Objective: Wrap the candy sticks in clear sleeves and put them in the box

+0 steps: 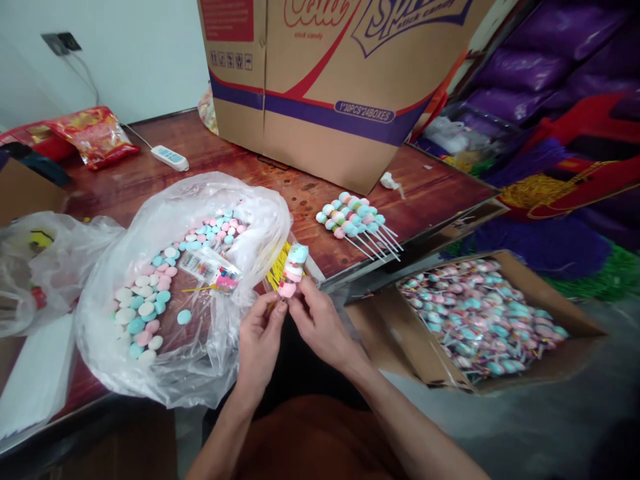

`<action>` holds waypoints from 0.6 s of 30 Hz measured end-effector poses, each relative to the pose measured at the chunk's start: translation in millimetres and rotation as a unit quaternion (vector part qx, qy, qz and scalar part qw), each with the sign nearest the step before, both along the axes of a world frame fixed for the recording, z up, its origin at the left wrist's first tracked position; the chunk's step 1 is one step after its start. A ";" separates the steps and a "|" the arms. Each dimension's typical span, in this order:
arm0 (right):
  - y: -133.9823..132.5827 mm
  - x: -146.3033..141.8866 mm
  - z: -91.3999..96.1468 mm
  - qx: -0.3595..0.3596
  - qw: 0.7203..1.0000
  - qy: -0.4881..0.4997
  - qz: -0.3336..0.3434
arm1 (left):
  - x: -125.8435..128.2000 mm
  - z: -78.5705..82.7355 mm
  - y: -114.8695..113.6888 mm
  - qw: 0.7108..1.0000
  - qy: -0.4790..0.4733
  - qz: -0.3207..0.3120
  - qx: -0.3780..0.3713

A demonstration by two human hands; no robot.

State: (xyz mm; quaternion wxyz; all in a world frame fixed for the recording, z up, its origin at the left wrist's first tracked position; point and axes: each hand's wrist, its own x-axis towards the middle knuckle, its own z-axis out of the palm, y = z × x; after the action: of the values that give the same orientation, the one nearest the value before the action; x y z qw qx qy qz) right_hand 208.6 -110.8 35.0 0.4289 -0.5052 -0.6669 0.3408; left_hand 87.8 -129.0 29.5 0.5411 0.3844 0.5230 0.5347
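Left hand and right hand meet at the centre of the head view, thumbs and fingertips pinched nearly together on the lower end of a wrapped candy stick, which stands tilted upward, its pastel pieces pointing to twelve o'clock. Gripping it low, beneath the sweets, probably leaves the soft pieces unsquashed and lets both sets of fingers work the wrapper's neck. Whether a tie is between the fingers, I cannot tell. Just beyond the stick, towards eleven o'clock, lie yellow ties, apparently set there for a short reach. At nine to ten o'clock, loose candies rest on an opened clear bag, spread out, it seems, for easy picking. Near one o'clock, unwrapped candy skewers lie side by side, sticks facing the person, presumably so each lifts by its handle. At three o'clock, below table height, an open carton holds heaped wrapped sticks, handy for the right hand.
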 end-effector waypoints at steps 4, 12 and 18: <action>-2.4 4.2 -3.0 -0.024 0.998 0.053 0.003 | -5.2 4.6 11.5 0.975 -0.187 -0.013 -0.117; 0.9 21.1 -15.2 0.304 0.946 -0.109 -0.029 | -3.2 17.3 19.7 0.909 -0.331 -0.017 -0.254; -4.0 13.8 -5.9 0.289 0.943 -0.157 -0.052 | 0.1 13.2 11.8 0.925 -0.307 -0.055 -0.217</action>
State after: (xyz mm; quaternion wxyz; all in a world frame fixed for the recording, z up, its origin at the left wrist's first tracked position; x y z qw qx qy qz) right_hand 222.4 -114.7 29.1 0.4635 -0.4407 -0.7683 0.0267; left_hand 88.0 -117.2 42.6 0.7738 0.1029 0.4123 0.4697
